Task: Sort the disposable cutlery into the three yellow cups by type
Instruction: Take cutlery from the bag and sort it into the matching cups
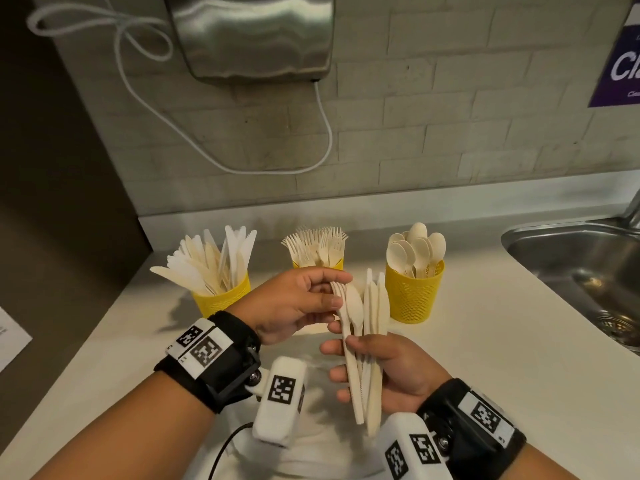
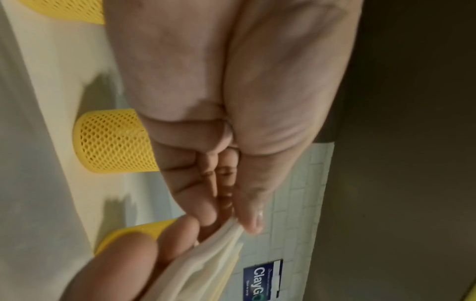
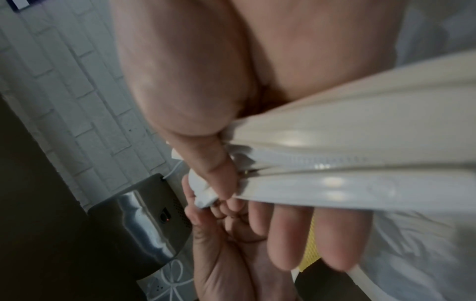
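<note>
Three yellow mesh cups stand in a row on the counter: the left cup [image 1: 221, 301] holds knives, the middle cup [image 1: 337, 263], mostly hidden behind my left hand, holds forks, and the right cup [image 1: 414, 296] holds spoons. My right hand [image 1: 337, 344] grips a mixed bundle of pale cutlery [image 1: 372, 317] upright in front of the cups; a fork, a spoon and knives show in it. My left hand [image 1: 339, 289] pinches the fork's head at the bundle's top left. The left wrist view shows thumb and fingers [image 2: 252, 220] closed on the cutlery [image 2: 206, 264]. In the right wrist view the handles [image 3: 347, 163] cross my right palm.
A steel sink [image 1: 571, 271] lies at the right of the counter. A metal hand dryer [image 1: 249, 36] with a looping white cord [image 1: 322, 133] hangs on the brick wall. White material [image 1: 311, 452] lies under my hands. A paper [image 1: 10, 337] lies at the far left.
</note>
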A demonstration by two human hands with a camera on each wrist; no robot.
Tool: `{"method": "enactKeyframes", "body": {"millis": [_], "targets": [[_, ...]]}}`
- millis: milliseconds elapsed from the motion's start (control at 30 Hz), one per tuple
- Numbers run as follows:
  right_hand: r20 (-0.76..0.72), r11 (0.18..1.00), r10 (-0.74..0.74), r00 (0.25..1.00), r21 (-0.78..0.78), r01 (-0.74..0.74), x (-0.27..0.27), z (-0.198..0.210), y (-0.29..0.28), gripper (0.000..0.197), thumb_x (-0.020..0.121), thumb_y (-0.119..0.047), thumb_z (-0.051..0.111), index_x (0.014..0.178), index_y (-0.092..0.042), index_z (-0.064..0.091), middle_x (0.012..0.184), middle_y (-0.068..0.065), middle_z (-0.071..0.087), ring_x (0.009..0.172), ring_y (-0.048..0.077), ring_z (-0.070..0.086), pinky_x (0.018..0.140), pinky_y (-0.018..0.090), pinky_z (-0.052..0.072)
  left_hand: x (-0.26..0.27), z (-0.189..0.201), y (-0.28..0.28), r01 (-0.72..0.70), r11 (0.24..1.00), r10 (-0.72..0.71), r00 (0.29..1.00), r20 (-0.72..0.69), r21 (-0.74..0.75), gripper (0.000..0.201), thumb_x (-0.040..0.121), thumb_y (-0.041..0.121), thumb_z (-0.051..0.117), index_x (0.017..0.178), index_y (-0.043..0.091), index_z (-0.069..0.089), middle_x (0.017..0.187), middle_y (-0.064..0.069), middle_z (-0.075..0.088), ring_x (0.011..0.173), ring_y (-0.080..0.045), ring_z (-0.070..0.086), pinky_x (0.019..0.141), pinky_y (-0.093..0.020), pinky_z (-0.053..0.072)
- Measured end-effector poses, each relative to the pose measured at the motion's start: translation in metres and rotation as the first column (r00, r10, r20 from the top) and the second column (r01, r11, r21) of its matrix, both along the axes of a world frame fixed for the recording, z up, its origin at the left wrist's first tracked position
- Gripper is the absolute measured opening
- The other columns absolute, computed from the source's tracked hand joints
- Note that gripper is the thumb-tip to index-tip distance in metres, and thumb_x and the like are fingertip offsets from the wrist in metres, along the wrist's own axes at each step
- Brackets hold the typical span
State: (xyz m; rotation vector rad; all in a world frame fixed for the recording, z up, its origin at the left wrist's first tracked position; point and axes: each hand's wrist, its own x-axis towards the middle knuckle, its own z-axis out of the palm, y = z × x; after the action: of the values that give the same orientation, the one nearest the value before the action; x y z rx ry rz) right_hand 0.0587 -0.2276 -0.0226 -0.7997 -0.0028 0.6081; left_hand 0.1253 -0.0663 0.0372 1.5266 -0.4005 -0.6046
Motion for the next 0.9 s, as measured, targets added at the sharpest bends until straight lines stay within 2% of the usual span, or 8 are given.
{"method": "enactKeyframes", "body": {"millis": [200,400,567,633,700,767,833,900], "targets": [[-0.068,0.966,-0.249,0.966,-0.085,0.243,0.005,-0.003,0.001,0.024,0.088,-0.001,0.049,0.109,-0.006,0.062,0.084,0.017,0.071,0.086,0.031,0.066,0.077,0.045,0.052,0.018,0.029,0.01,-0.269,0.953,0.276,0.96,0.036,-0.138,0.036,0.085,-0.014,0.047,0.1,0.016,0.061,0.096,-0.015,0.063,0.068,-0.017,0.055,0.05,-0.017,0.051],[-0.098,0.895,-0.446,0.89,-0.043,0.444,0.005,0.0,-0.015,0.023,0.092,-0.005,0.045,0.105,-0.013,0.062,0.069,0.01,0.065,0.055,0.02,0.06,0.056,0.031,0.053,0.054,0.06,0.014,-0.541,0.815,0.573,0.696,0.433,-0.207,0.04,0.085,-0.006,0.048,0.101,0.031,0.053,0.094,-0.004,0.064,0.082,-0.014,0.059,0.075,-0.029,0.051],[-0.057,0.886,-0.463,0.885,-0.06,0.46,0.001,0.003,-0.017,0.012,0.092,-0.011,0.05,0.097,-0.014,0.06,0.056,0.002,0.047,0.04,0.012,0.04,0.042,0.024,0.039,0.073,0.036,-0.009,-0.642,0.765,0.464,0.612,0.64,0.059,0.045,0.086,0.004,0.052,0.127,0.024,0.05,0.101,0.0,0.062,0.085,-0.013,0.059,0.079,-0.027,0.049],[-0.039,0.898,-0.438,0.898,-0.064,0.435,-0.002,0.005,-0.017,0.001,0.087,-0.016,0.057,0.088,-0.015,0.056,0.054,0.0,0.042,0.037,0.009,0.035,0.039,0.021,0.035,0.077,0.021,-0.016,-0.633,0.749,0.362,0.638,0.679,0.196,0.046,0.087,0.004,0.05,0.13,0.021,0.049,0.109,-0.005,0.062,0.091,-0.016,0.057,0.081,-0.028,0.047],[-0.018,0.91,-0.41,0.912,-0.076,0.407,-0.006,0.005,-0.019,0.012,0.08,-0.019,0.062,0.078,-0.015,0.05,0.055,-0.001,0.04,0.037,0.008,0.033,0.037,0.021,0.035,0.077,0.007,-0.02,-0.58,0.735,0.213,0.688,0.693,0.351,0.046,0.086,0.003,0.05,0.13,0.019,0.052,0.119,-0.008,0.058,0.101,-0.02,0.055,0.084,-0.027,0.042],[-0.016,0.918,-0.39,0.921,-0.087,0.387,-0.01,0.006,-0.022,0.014,0.079,-0.018,0.061,0.076,-0.014,0.048,0.056,0.0,0.041,0.037,0.008,0.034,0.037,0.021,0.035,0.074,-0.001,-0.022,-0.559,0.675,0.073,0.7,0.711,0.481,0.047,0.084,0.005,0.053,0.13,0.018,0.054,0.132,-0.01,0.047,0.12,-0.027,0.045,0.097,-0.03,0.036],[-0.024,0.927,-0.37,0.929,-0.072,0.368,-0.012,0.007,-0.024,0.008,0.083,-0.013,0.056,0.079,-0.014,0.049,0.058,0.002,0.043,0.037,0.01,0.036,0.037,0.021,0.035,0.065,0.003,-0.023,-0.638,0.604,0.065,0.637,0.768,0.478,0.048,0.084,0.009,0.053,0.13,0.021,0.054,0.143,-0.006,0.034,0.132,-0.027,0.026,0.109,-0.035,0.025],[-0.03,0.939,-0.343,0.939,-0.041,0.342,-0.013,0.008,-0.024,0.007,0.084,-0.008,0.05,0.084,-0.014,0.054,0.059,0.003,0.047,0.037,0.012,0.039,0.037,0.021,0.036,0.049,0.01,-0.025,-0.666,0.649,0.131,0.575,0.808,0.368,0.049,0.084,0.005,0.051,0.13,0.024,0.054,0.144,-0.003,0.032,0.133,-0.023,0.025,0.111,-0.035,0.024]]}}
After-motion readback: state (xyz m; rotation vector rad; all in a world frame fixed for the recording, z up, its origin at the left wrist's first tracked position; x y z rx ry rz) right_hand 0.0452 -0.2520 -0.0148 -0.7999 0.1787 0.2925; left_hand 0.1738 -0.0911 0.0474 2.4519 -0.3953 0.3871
